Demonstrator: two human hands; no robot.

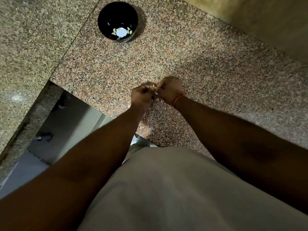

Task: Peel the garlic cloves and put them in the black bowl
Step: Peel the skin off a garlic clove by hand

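The black bowl (106, 15) stands at the far side of the speckled granite counter, with several pale peeled garlic cloves (129, 31) lying at its bottom. My left hand (142, 97) and my right hand (169, 90) meet over the counter's near part, both closed around one small garlic clove (155, 89), of which only a whitish bit shows between the fingertips. A red thread circles my right wrist.
The granite counter (208, 72) spreads right and back, with a seam running diagonally on the left. A gap at the lower left opens onto a grey floor (70, 124). A beige wall (266, 22) rises at the top right. My beige shirt fills the bottom.
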